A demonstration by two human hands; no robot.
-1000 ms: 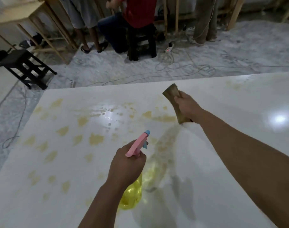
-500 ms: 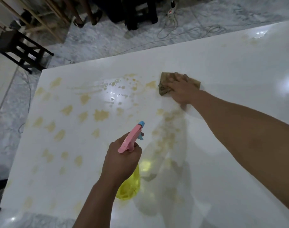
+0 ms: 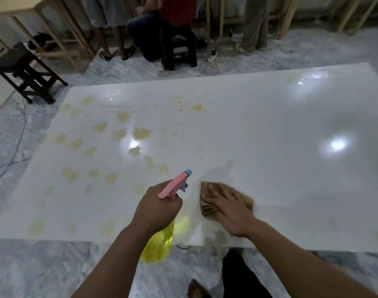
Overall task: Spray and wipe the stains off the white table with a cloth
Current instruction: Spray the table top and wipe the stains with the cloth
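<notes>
Spray bottle (image 3: 160,239) with yellow liquid in left hand (image 3: 159,208); cloth (image 3: 207,201) under right hand (image 3: 231,211).

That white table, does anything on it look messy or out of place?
Yes. Yellowish stains are scattered over the left half of the table, some wet and shiny. The right half looks clean. The right hand presses a brown cloth flat near the front edge; the left hand holds a yellow spray bottle.
</notes>
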